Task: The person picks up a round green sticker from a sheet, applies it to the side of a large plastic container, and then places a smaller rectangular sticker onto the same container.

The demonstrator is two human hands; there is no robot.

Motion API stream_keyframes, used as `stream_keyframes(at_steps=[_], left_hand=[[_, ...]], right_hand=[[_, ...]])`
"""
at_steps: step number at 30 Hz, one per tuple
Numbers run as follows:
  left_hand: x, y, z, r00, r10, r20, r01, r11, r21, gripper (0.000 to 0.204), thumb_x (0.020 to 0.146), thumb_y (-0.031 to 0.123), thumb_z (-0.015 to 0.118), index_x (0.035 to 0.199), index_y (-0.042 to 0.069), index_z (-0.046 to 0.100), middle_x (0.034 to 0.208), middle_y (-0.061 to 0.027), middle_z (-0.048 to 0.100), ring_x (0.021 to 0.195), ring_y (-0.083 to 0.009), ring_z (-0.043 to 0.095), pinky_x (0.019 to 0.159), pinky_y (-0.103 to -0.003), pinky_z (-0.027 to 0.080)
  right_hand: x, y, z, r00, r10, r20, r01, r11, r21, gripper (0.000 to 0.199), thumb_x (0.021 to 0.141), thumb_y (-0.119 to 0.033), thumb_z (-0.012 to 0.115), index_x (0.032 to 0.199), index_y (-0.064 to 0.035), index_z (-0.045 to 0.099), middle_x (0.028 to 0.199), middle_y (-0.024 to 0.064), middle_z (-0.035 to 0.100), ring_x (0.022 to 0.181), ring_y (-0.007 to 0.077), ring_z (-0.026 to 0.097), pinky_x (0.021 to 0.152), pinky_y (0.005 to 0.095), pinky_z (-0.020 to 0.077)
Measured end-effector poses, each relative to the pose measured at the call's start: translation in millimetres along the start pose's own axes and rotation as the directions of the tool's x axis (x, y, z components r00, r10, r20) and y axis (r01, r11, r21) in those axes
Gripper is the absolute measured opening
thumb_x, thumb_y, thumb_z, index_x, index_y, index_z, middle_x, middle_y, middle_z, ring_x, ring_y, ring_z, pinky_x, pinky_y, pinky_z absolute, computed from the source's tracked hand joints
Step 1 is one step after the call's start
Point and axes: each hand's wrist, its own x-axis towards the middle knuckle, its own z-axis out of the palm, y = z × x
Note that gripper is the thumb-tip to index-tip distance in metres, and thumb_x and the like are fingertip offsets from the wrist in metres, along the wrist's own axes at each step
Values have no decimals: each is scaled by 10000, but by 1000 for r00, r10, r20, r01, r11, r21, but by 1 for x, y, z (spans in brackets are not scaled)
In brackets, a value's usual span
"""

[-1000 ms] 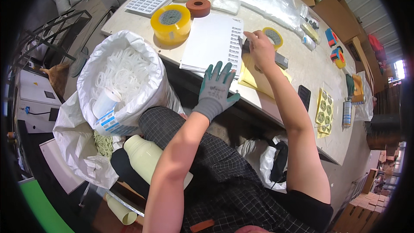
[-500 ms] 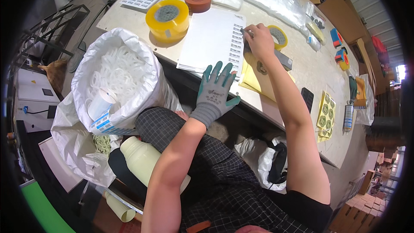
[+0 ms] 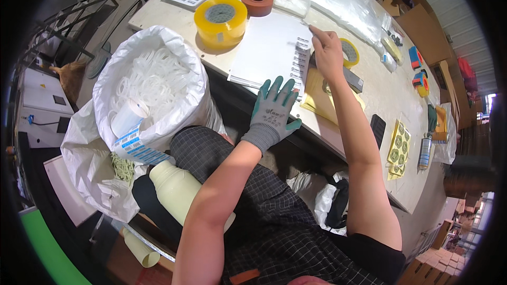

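Observation:
A white sheet (image 3: 264,47) with a column of small printed labels along its right side lies near the table's edge, seemingly atop other sheets. My left hand (image 3: 273,111), in a grey and green glove, rests with fingers spread on the sheet's near edge. At the far right corner of the sheet is my bare right hand (image 3: 327,53), fingers curled together. What they pinch, if anything, is too small to make out. Yellow papers (image 3: 317,92) and a dark box-shaped item (image 3: 353,80) lie under and beside my right forearm. A cream bottle (image 3: 177,190) lies against my lap.
Left of the table stands a white sack (image 3: 203,87) of clear plastic rings, with a label roll (image 3: 129,117) on top. Tape rolls (image 3: 221,21), a brown roll (image 3: 257,4), plastic bags (image 3: 338,0), a phone (image 3: 377,131) and a spray can (image 3: 424,151) occupy the table.
My right hand has shifted toward the sheet's far right corner, its fingers in a changed pose. My left hand stays spread on the sheet. The whole view has shifted slightly.

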Motion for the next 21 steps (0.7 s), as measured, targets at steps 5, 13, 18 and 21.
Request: stream_keyframes(at_steps=[5, 13, 18, 21], left_hand=[[-20, 6, -34, 992, -5, 128, -6, 996, 91, 867, 936, 665, 601, 1510, 17, 545, 1600, -212, 474, 1519, -375, 388, 1280, -558, 199], [-225, 52, -125, 1000, 22, 9, -16, 909, -417, 405, 946, 435, 713, 1171, 99, 699, 1202, -93, 663, 1156, -282, 638, 991, -451, 532], [-337, 46, -131, 658, -609, -443, 589, 783, -201, 395, 809, 261, 860, 1152, 144, 703, 1150, -47, 669, 1065, -266, 639, 895, -443, 489], [-352, 53, -119, 573, -670, -473, 653, 721, -230, 442, 787, 160, 844, 1189, 94, 673, 1180, -90, 691, 1054, -305, 640, 942, -454, 476]], right_hand=[[-54, -98, -11, 958, -236, 164, 200, 957, 210, 362, 979, -63, 665, 1326, -123, 750, 1066, 114, 611, 1033, 285, 596, 921, 378, 493], [-197, -208, 5, 812, -369, 451, 147, 878, 455, 492, 830, 78, 727, 1271, -133, 774, 1050, 87, 594, 988, 269, 607, 844, 362, 529], [-266, -261, 18, 690, -586, 425, 331, 778, 534, 526, 765, -38, 789, 1260, -217, 793, 1028, 49, 627, 888, 251, 603, 734, 350, 530], [-281, -272, 27, 639, -684, 353, 489, 715, 500, 557, 741, -60, 797, 1270, -236, 794, 1032, 31, 638, 869, 227, 600, 708, 322, 520]])
